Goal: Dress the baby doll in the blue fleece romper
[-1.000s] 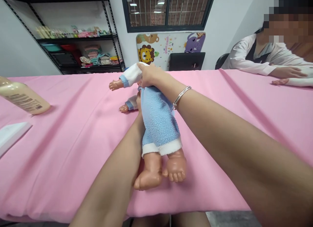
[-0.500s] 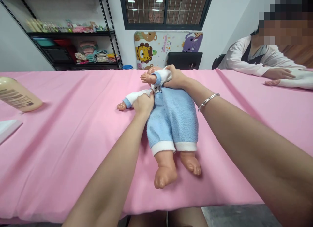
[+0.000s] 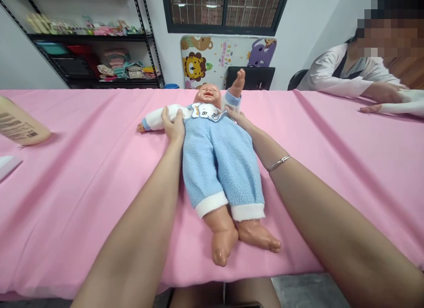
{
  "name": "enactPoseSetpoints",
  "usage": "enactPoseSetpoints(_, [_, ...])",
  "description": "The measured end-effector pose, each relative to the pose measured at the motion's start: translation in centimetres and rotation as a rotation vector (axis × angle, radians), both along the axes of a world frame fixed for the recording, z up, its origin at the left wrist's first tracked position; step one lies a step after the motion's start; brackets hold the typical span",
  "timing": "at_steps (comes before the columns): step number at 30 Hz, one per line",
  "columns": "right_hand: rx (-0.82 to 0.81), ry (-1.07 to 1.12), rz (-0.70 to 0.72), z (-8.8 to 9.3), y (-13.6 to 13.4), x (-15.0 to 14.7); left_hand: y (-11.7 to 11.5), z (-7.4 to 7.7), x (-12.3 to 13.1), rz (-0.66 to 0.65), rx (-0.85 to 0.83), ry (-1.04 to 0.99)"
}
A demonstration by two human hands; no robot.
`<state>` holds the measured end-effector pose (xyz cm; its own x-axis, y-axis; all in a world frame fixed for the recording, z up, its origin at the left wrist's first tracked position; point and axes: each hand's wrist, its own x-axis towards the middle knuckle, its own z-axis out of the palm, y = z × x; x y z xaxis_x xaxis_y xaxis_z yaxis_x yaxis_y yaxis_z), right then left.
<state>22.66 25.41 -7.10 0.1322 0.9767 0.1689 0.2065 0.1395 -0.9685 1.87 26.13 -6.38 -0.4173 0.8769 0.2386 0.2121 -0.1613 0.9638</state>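
Observation:
A baby doll (image 3: 217, 157) in a blue fleece suit with white cuffs lies face up along the pink table (image 3: 82, 175), bare feet towards me. One of its arms sticks up by the head and the other lies out to the left. My left hand (image 3: 174, 124) grips its shoulder on the left side. On the other side my right hand (image 3: 239, 119), with a silver bangle on the wrist, holds the doll under the raised arm. Its fingertips are partly hidden by the sleeve.
A beige lotion bottle (image 3: 20, 127) lies at the left edge, with a white flat object (image 3: 7, 165) below it. Another person (image 3: 347, 74) in white sleeves sits at the right with hands on the table. A black shelf rack (image 3: 99, 56), an animal-print mat (image 3: 228, 56) and a black chair back (image 3: 253, 78) stand behind.
The doll has been rolled from its side onto its back and now lies face up. Both my hands have shifted to its shoulders.

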Motion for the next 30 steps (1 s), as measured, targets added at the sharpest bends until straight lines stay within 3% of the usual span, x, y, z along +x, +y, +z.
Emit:
enactPoseSetpoints(2, [0.007,0.086,-0.038,0.0,-1.0,-0.9,0.1,-0.2,-1.1,0.066,0.039,0.056])
enactPoseSetpoints(5, [-0.068,0.209,-0.285,0.2,-2.3,-1.6,-0.2,-0.7,-2.0,0.073,0.07,0.133])
enactPoseSetpoints(8, [-0.126,0.275,-0.484,-0.3,-2.5,-0.5,-0.6,-0.9,-2.0,0.059,0.036,0.203])
enactPoseSetpoints(13, [-0.043,0.043,-0.713,-2.5,-1.4,2.9,-0.9,-0.8,-1.6,0.07,-0.119,0.324])
enactPoseSetpoints(16, [-0.057,0.004,-0.768,-2.6,-1.5,3.2,-0.7,-0.8,-1.7,0.048,-0.146,0.389])
enactPoseSetpoints(21, [-0.107,-0.006,-0.927,-1.4,-2.3,1.8,-0.9,-0.9,-2.1,-0.014,-0.209,0.525])
enactPoseSetpoints(25, [-0.146,-0.071,-1.02,-1.4,-2.8,1.4,-0.9,-1.2,-2.4,-0.023,-0.123,0.469])
enactPoseSetpoints(27, [-0.071,-0.105,-1.033,-1.6,-3.1,1.2,-0.7,-1.4,-2.5,-0.005,-0.071,0.394])
enactPoseSetpoints(30, [0.183,-0.197,-0.972,-1.6,-3.5,0.3,-0.6,-1.4,-2.4,0.053,0.018,0.251])
